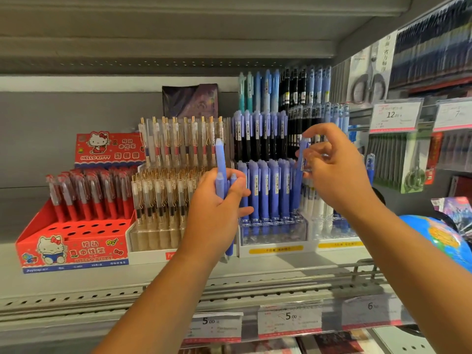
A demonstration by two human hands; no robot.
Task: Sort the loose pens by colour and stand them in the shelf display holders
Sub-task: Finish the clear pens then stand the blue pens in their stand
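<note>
My left hand (219, 200) grips a small bunch of periwinkle-blue pens (221, 162), upright, in front of the shelf. My right hand (332, 169) pinches one blue pen (301, 164) by its upper part, its tip down among the front row of matching blue pens (268, 190). Those stand in a clear tiered display holder (273, 233) with a yellow label. Higher tiers behind hold blue-and-black pens, then teal, light blue and black ones.
Left of the holder stand a clear-and-gold pen display (163, 200) and a red Hello Kitty box (74, 241) with red pens and empty holes. White pens (316, 208) fill the holder to the right. Hanging scissors packs (406, 162) and a globe (441, 241) are at right. Price tags line the shelf edge.
</note>
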